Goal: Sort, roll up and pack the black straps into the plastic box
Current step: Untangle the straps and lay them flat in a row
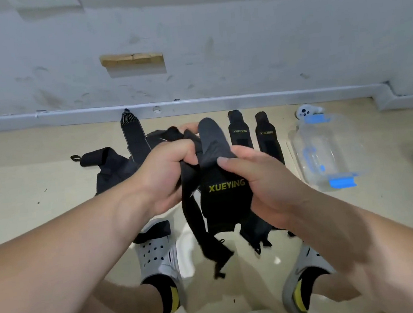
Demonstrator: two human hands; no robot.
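Down by our white clogs [157, 255], we're holding a tangled bunch of black straps [225, 200] up over the floor [24, 180]. Our left hand [166, 170] is gripping the twisted bands in a fist, and our right hand [261, 183] is pinching the XUEYING-printed piece. Further out, two straps [240, 137] are lying flat side by side, with the plastic box [327, 151] sitting just right of them, near the wall [213, 41].

Left grip [168, 170] and right grip [261, 183] are clenched.
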